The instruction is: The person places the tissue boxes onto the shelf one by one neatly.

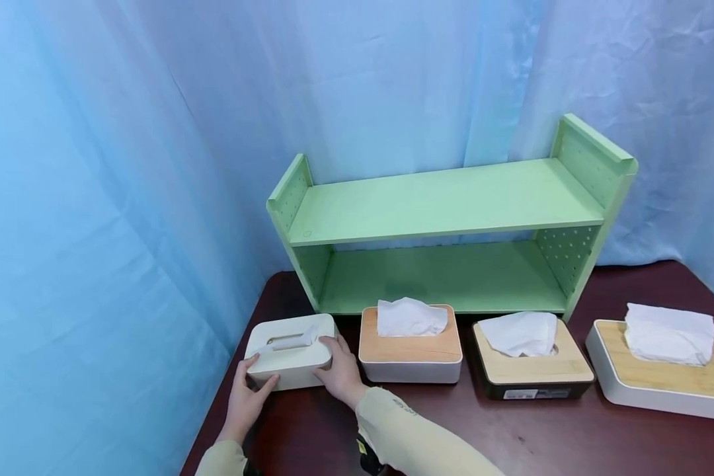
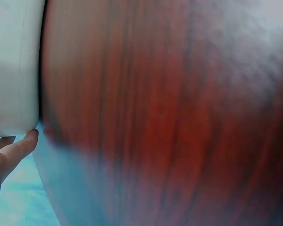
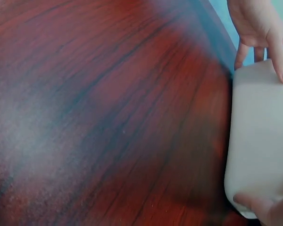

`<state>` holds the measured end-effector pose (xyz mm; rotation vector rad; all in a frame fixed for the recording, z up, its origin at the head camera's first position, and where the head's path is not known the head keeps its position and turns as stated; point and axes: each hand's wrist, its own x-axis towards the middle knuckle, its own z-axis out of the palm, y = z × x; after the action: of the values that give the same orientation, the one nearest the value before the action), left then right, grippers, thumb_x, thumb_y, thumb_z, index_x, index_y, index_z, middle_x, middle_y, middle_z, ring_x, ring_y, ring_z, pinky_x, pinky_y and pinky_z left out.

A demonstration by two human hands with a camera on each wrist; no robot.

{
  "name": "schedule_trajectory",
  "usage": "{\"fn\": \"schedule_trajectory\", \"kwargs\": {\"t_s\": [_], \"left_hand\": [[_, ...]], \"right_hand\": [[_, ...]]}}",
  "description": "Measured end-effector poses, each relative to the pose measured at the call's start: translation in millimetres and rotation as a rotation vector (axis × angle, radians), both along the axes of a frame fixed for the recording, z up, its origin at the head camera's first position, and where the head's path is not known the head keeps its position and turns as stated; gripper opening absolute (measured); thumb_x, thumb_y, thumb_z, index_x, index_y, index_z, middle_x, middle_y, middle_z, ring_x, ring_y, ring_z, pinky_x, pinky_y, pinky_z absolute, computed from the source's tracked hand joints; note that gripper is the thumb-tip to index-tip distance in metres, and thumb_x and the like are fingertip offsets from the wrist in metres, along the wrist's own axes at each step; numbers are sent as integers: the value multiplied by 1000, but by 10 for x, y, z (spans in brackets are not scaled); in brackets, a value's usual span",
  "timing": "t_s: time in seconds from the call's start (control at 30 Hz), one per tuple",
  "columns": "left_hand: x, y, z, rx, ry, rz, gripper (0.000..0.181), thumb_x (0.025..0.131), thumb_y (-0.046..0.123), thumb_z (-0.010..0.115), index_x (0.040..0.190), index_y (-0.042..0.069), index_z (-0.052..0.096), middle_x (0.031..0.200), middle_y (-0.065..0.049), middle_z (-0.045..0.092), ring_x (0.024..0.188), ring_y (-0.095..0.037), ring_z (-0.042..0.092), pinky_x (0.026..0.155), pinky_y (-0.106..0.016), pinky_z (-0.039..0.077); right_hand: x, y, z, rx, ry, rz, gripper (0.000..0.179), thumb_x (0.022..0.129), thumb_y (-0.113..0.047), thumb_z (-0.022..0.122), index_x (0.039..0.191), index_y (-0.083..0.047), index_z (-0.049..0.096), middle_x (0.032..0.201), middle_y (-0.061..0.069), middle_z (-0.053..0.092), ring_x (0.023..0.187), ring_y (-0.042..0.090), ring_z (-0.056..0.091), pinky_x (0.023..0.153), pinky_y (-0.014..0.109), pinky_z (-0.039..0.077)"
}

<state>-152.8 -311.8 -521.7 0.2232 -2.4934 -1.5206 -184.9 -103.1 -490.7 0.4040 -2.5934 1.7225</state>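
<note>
An all-white tissue box [image 1: 300, 378] with a tissue lying across its top slot is at the left end of the table, held between both hands. My left hand [image 1: 244, 402] grips its left end, thumb on the front wall and fingers around the corner. At the right end, my right hand [image 1: 342, 375] holds it with the thumb on the front and fingers over the top edge and side. The right wrist view shows the front wall of the tissue box [image 3: 262, 127] with the left hand [image 3: 257, 23] and the right thumb at opposite ends. Its underside is hidden.
Three more tissue boxes stand to the right: one white with a wooden lid [image 1: 410, 350], one black with a wooden lid [image 1: 535, 370], one larger white with a wooden lid [image 1: 660, 390]. Behind is a green two-tier shelf [image 1: 446, 201] on the dark red table [image 1: 321, 436], before blue curtains [image 1: 393, 86].
</note>
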Motion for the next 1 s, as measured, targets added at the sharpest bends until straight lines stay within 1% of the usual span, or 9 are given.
{"fn": "schedule_trajectory", "kwargs": {"t_s": [0.1,0.2,0.33,0.43,0.53,0.63,0.73,0.87,1.0], "left_hand": [[22,16,-5,3,8,25,62,85,8,70,135,1,35,139,-22,36,128,-41,40,100,-59,38],[50,22,40,10,29,55,59,83,6,72,131,1,37,133,-20,40,124,-38,43,99,-58,39],[101,5,190,-2,64,90,61,84,6,71,134,3,37,132,-19,40,122,-38,44,97,-58,41],[138,-9,328,-8,78,107,62,85,6,70,137,5,36,133,-18,41,120,-36,46,96,-56,43],[165,0,464,-15,97,124,62,86,7,69,138,6,36,133,-15,42,114,-22,49,94,-51,46],[182,34,592,-21,127,139,60,86,7,69,138,6,38,131,-11,45,107,-4,49,93,-45,48],[193,93,708,-16,158,147,59,86,6,68,138,7,38,130,-5,44,103,6,45,91,-30,51],[201,205,858,0,209,132,58,87,6,68,138,6,39,131,-4,43,105,6,44,84,-9,45],[205,338,1022,-6,264,104,56,87,5,67,137,5,42,130,-8,47,103,6,47,81,-6,43]], "right_hand": [[32,-23,13,32,29,-21,54,75,-3,77,123,-3,52,142,35,33,114,57,43,92,57,42],[63,-51,64,77,72,-34,55,75,-5,78,124,-5,53,143,32,35,113,53,46,92,54,43],[87,-78,208,139,133,-26,57,76,-10,78,127,-9,53,144,29,37,113,49,48,91,51,45],[90,-89,355,174,175,-18,57,77,-14,78,129,-11,53,144,28,37,112,46,49,86,49,48],[81,-83,502,203,208,-10,57,79,-17,77,130,-14,53,145,27,37,114,44,50,82,49,51],[72,-43,643,229,237,-2,57,79,-19,77,131,-16,53,145,25,38,116,42,50,81,49,52],[53,25,778,235,256,14,58,79,-20,78,132,-15,53,146,24,38,115,42,50,81,48,52],[3,153,943,202,249,41,58,79,-19,78,132,-15,54,148,21,37,115,42,51,87,47,50],[-44,309,1082,149,260,59,58,78,-15,78,131,-14,55,147,21,37,117,45,50,92,48,47]]}}
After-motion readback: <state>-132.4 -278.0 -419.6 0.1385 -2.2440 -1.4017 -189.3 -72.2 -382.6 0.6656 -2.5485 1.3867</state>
